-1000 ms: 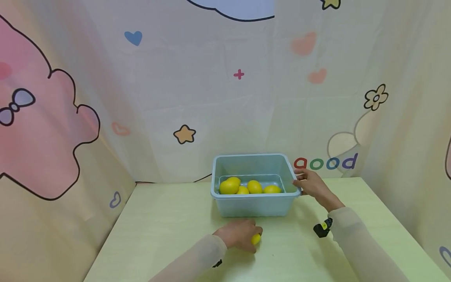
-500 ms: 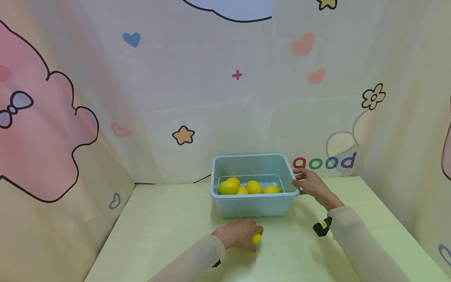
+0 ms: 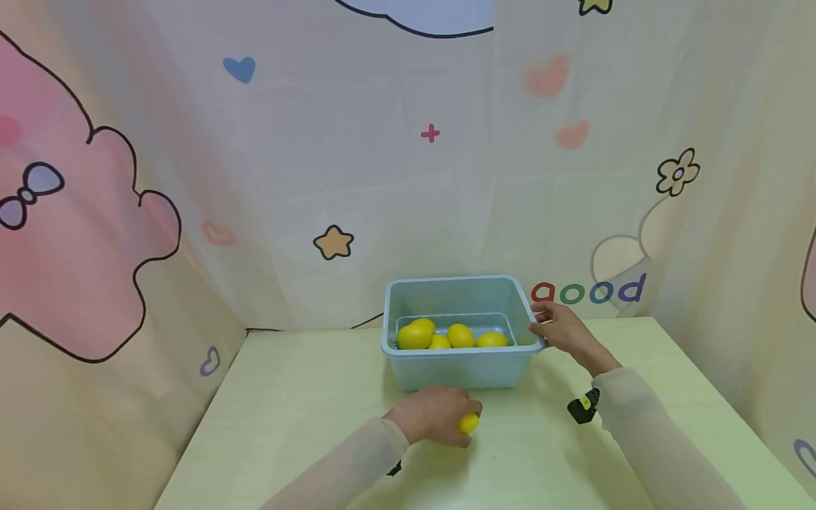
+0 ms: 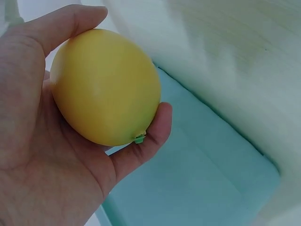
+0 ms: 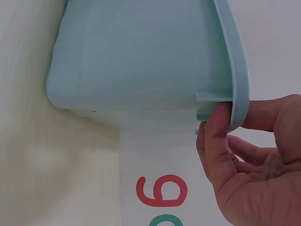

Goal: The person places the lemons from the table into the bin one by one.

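In front of the bin, my left hand (image 3: 436,416) grips a yellow lemon (image 4: 106,87), thumb on one side and fingers curled round the other. A small green stem nub shows at the lemon's end in the left wrist view. My right hand (image 3: 567,333) pinches the right rim of a light blue plastic bin (image 3: 462,368); in the right wrist view its fingers (image 5: 218,132) tuck under the lip with the thumb over the rim. Several lemons (image 3: 460,336) lie on the bin's floor, mostly towards the left and front.
The bin stands at the back of a pale wooden table (image 3: 306,397), close to a printed curtain (image 3: 357,163) behind it. Curtains also hang along the left and right sides. A black wrist camera (image 3: 583,407) sits on the right sleeve.
My left hand, with the lemon in it, has moved slightly forward and to the right, nearer the bin. The right hand stays on the rim.
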`<state>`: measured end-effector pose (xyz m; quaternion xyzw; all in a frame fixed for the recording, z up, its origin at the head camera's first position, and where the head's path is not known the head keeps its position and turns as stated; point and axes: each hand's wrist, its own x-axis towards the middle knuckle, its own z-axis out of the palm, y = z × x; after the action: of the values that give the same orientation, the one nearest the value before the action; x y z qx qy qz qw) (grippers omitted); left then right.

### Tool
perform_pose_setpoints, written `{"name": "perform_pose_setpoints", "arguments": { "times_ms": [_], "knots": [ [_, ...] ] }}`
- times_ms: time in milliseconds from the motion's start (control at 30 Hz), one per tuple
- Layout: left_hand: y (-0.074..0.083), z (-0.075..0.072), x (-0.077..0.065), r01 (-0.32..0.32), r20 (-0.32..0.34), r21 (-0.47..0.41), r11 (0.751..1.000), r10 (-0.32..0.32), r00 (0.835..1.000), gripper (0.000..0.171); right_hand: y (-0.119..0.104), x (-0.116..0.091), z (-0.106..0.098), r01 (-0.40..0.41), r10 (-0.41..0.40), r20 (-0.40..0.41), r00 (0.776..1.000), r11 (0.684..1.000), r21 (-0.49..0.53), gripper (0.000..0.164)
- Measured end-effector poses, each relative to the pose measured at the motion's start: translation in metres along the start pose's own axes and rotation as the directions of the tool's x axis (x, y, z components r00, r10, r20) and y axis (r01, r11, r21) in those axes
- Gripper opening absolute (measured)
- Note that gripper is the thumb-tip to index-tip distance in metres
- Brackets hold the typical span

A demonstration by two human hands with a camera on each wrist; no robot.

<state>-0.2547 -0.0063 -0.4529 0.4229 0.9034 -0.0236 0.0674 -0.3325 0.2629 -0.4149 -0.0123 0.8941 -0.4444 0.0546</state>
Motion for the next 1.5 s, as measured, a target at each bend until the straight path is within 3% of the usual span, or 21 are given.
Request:
{"name": "perform_pose_setpoints", "arguments": {
  "times_ms": [267,467,700,1133,1500],
  "knots": [
    [-0.002,-0.019,0.0,0.027,-0.005,-0.015,1.0,-0.027,1.0,0.034,0.0,0.0,-0.001,-0.002,0.002,-0.001,1.0,1.0,0.026,0.055],
    [-0.001,-0.038,-0.003,0.002,-0.082,0.012,1.0,-0.001,0.997,0.031,0.003,0.0,0.001,-0.011,0.011,-0.004,1.0,1.0,0.019,0.054],
    [-0.007,-0.058,-0.004,0.008,-0.124,0.005,1.0,-0.007,0.992,0.028,0.003,-0.001,0.001,-0.004,0.004,-0.007,1.0,1.0,0.015,0.055],
    [-0.024,-0.1,-0.011,0.078,-0.197,-0.025,0.997,-0.082,0.977,0.032,0.003,-0.001,0.001,-0.015,0.016,-0.009,1.0,1.0,0.02,0.054],
    [-0.043,-0.119,-0.008,0.113,-0.185,-0.115,0.987,-0.133,0.974,0.036,0.0,-0.002,0.0,-0.022,0.022,-0.012,1.0,1.0,0.019,0.054]
  ]
}}
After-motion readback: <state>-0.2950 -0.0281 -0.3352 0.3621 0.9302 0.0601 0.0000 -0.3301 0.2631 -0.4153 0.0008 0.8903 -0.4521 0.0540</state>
